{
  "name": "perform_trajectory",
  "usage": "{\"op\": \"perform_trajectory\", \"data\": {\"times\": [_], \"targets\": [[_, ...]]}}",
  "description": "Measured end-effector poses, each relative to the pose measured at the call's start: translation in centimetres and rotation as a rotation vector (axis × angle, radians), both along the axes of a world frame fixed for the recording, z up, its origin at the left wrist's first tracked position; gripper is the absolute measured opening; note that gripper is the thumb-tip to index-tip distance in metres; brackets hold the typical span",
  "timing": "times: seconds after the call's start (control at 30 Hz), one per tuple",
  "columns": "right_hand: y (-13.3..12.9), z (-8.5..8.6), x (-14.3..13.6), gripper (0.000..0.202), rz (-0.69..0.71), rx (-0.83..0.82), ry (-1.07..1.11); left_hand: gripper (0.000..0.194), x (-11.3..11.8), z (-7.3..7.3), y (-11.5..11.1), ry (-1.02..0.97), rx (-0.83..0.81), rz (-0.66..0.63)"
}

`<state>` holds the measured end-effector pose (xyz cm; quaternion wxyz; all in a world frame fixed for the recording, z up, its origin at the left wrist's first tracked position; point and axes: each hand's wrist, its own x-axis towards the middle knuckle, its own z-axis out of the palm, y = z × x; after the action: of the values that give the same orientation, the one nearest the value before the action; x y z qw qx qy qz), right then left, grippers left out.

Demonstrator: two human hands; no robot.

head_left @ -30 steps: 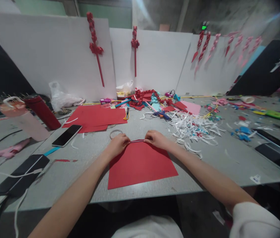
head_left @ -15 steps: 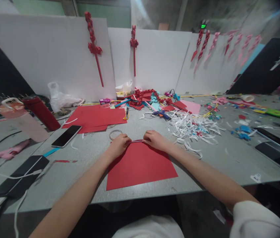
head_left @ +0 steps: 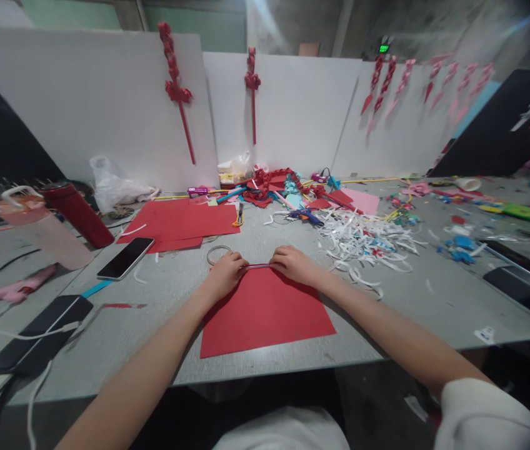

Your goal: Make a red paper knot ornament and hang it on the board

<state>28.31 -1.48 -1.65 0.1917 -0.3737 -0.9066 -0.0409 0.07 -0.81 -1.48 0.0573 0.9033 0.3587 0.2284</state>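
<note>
A red paper sheet lies flat on the grey table near its front edge. Along the far edge of the sheet runs a thin, pale purplish rod or rolled strip. My left hand pinches the left end of this edge, fingers closed. At the right end my right hand does the same, its fingers pressed together. Both fingertips hide the ends of the strip. A ring of tape or wire lies just behind my left hand.
Left are a phone, a black power strip, a pink glue gun and bottles. More red sheets lie behind. White paper strips are heaped at the right, near a blue glue gun.
Both hands stay almost in place at the far edge of the sheet. The strip between them shows slightly paler; the view has shifted very little.
</note>
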Motion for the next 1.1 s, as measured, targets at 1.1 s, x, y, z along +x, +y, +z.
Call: {"op": "perform_trajectory", "data": {"times": [1.1], "targets": [[-0.6, 0.8, -0.2, 0.022, 0.003, 0.087, -0.132, 0.030, -0.6, 1.1, 0.1, 0.061, -0.006, 0.036]]}}
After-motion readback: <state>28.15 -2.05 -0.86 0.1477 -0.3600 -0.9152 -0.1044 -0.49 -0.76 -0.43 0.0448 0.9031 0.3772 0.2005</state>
